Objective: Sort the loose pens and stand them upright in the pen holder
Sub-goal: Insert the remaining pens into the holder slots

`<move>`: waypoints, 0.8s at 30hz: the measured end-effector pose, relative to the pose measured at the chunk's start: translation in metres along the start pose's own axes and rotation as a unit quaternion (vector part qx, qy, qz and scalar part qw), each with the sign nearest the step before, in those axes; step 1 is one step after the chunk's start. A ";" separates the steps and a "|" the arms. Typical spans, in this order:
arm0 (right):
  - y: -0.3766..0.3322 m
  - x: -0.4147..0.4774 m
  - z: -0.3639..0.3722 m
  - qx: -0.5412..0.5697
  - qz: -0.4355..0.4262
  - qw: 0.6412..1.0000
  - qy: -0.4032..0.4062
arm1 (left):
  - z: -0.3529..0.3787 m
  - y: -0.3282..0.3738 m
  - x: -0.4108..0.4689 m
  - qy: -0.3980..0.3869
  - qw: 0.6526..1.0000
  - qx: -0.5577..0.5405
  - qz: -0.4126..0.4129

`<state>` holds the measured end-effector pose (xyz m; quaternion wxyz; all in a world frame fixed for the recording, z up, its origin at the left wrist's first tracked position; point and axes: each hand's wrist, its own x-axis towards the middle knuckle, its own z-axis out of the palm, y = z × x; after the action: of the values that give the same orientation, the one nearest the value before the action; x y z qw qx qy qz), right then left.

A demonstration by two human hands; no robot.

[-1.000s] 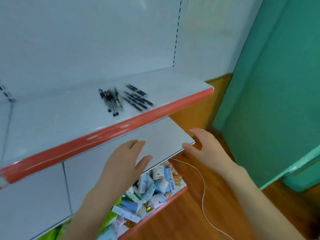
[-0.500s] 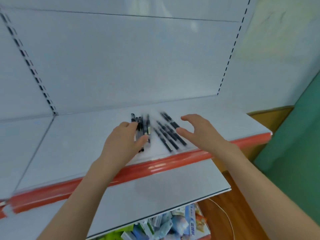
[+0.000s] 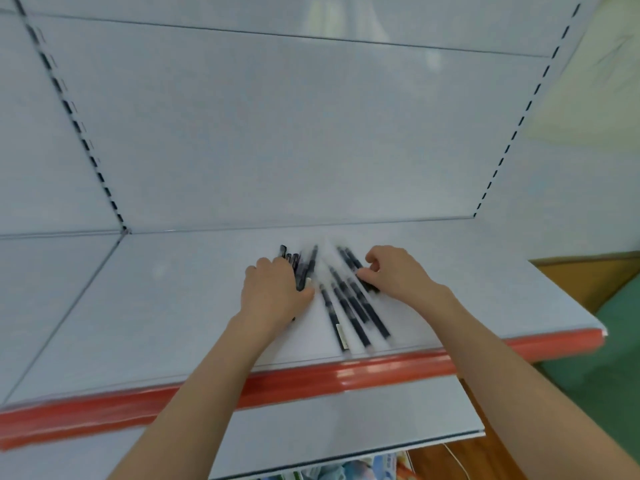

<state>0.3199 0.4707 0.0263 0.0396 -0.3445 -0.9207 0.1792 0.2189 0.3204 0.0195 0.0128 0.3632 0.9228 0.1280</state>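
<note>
Several black pens lie on the white shelf (image 3: 173, 306) in two groups. My left hand (image 3: 273, 292) covers the left bunch of pens (image 3: 304, 266), fingers curled over it and thumb pressed against its right side. The right group of pens (image 3: 349, 306) fans out toward the shelf's front edge. My right hand (image 3: 394, 275) has its fingers bent, with thumb and fingertips touching the far end of the rightmost pens. Motion blur hides whether it grips them. No pen holder is in view.
A red strip (image 3: 381, 370) runs along the shelf's front edge. A lower white shelf (image 3: 346, 431) juts out beneath, with packaged goods (image 3: 363, 471) below it. White back panels rise behind, and a wooden floor and green wall are on the right.
My view rose from the lower shelf to the pens. Both hands moved up and forward onto the shelf and came down on the two pen groups, with fingers curling in.
</note>
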 end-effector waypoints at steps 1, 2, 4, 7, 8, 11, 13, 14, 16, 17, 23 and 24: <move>-0.001 0.005 -0.001 -0.002 -0.002 1.000 -0.009 | 0.001 0.001 0.001 0.001 1.000 -0.013 -0.012; -0.003 0.008 -0.004 -0.008 -0.003 1.000 -0.022 | 0.002 0.002 0.002 -0.001 0.999 -0.027 -0.021; -0.005 0.015 -0.008 -0.019 -0.009 0.999 -0.047 | 0.002 0.004 0.003 -0.005 0.998 -0.053 -0.030; -0.001 0.022 -0.011 0.000 -0.024 0.997 -0.068 | 0.002 0.005 0.005 -0.009 0.994 -0.097 -0.049; 0.002 0.024 -0.012 0.011 -0.029 0.997 -0.076 | 0.002 0.004 0.005 -0.011 0.992 -0.113 -0.057; 0.008 0.028 -0.014 0.026 -0.040 0.995 -0.090 | 0.001 0.004 0.004 -0.010 0.987 -0.140 -0.076; 0.008 0.028 -0.013 0.026 -0.051 0.994 -0.089 | 0.000 0.006 0.004 -0.014 0.987 -0.136 -0.082; 0.007 0.028 -0.012 0.023 -0.056 0.994 -0.087 | -0.001 0.007 0.004 -0.018 0.988 -0.132 -0.082; 0.006 0.027 -0.010 0.014 -0.066 0.994 -0.082 | -0.001 0.011 0.003 -0.022 0.987 -0.136 -0.084; 0.006 0.026 -0.010 0.011 -0.069 0.994 -0.080 | -0.001 0.011 0.002 -0.019 0.986 -0.140 -0.085; 0.027 0.022 -0.016 0.139 -0.053 0.988 -0.051 | -0.003 0.008 -0.003 -0.003 0.951 -0.300 -0.080; 0.031 0.020 -0.018 0.158 -0.055 0.985 -0.041 | -0.006 0.009 -0.006 0.005 0.934 -0.348 -0.079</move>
<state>0.3272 0.5106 0.0314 0.0656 -0.2747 -0.8993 0.3339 0.2283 0.3216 0.0268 0.1439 0.2614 0.8460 0.4420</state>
